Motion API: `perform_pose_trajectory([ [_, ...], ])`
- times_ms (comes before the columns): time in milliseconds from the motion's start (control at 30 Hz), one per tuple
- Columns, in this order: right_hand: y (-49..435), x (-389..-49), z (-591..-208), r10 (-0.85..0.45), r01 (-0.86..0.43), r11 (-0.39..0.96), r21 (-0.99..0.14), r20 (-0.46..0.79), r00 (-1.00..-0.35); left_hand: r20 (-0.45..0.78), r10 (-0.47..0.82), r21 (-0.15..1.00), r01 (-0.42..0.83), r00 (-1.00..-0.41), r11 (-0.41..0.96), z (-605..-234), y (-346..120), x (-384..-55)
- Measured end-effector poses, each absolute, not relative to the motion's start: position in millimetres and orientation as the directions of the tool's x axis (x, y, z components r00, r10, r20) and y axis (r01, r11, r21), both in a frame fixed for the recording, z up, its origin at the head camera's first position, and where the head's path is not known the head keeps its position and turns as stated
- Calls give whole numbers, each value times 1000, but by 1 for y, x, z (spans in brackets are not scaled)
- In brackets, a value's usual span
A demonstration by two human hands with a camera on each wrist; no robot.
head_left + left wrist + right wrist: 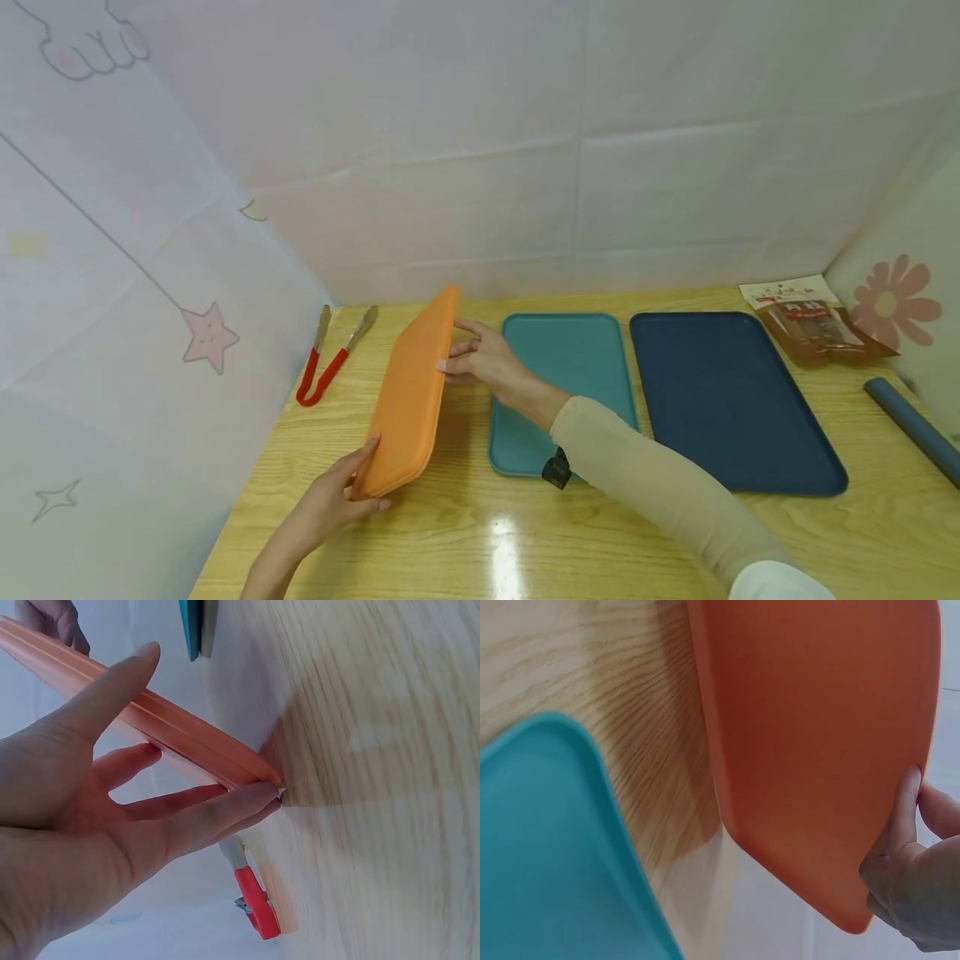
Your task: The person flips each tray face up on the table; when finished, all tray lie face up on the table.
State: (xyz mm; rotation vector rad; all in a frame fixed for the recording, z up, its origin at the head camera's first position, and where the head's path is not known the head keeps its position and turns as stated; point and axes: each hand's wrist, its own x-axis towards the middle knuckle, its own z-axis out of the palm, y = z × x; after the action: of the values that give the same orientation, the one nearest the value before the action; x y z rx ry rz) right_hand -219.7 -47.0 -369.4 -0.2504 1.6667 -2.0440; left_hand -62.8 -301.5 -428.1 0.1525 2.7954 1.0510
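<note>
An orange tray (408,392) stands steeply tilted on the left part of the table, its right long side raised. My left hand (322,508) holds the near end, thumb on one side and fingers on the other. In the left wrist view, the fingertips of that hand (112,802) are at the tray's lower corner, close to the table. My right hand (487,362) pinches the raised edge toward the far end between thumb and fingers. The right wrist view shows the broad face of the orange tray (817,735), with the right hand (915,870) at its upper edge.
Red-handled tongs (324,379) lie at the left. A teal tray (562,350) lies right of the orange one, partly under my right arm, then a dark blue tray (727,400). At the far right are a brown food packet (817,325) and a dark grey-blue roll (915,425).
</note>
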Motion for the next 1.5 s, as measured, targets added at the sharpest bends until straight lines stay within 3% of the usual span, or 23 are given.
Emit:
perform_pose_trajectory([
  [400,-54,-211,-355,-534,334,-206,-920,-180,-826,-137,18,707,-85,-990,702,-419,-285,-47],
  [600,-62,-209,-349,-554,346,-240,-907,-165,-816,111,-26,710,61,-993,701,-422,-265,-29],
  [733,-68,-210,-346,-539,336,-271,-902,-147,-830,315,-7,652,212,-949,728,-420,-252,-27],
  [967,-76,-206,-340,-485,307,-310,-900,-127,-865,526,64,515,377,-848,770,-400,-233,-26],
  [1100,-80,-203,-337,-461,294,-336,-895,-116,-880,595,125,469,469,-794,748,-389,-227,-28],
  [1300,-83,-200,-335,-438,284,-356,-890,-110,-892,640,114,401,457,-760,794,-385,-223,-29],
  [1500,-84,-198,-333,-431,276,-369,-888,-100,-897,695,88,408,492,-714,769,-380,-223,-31],
])
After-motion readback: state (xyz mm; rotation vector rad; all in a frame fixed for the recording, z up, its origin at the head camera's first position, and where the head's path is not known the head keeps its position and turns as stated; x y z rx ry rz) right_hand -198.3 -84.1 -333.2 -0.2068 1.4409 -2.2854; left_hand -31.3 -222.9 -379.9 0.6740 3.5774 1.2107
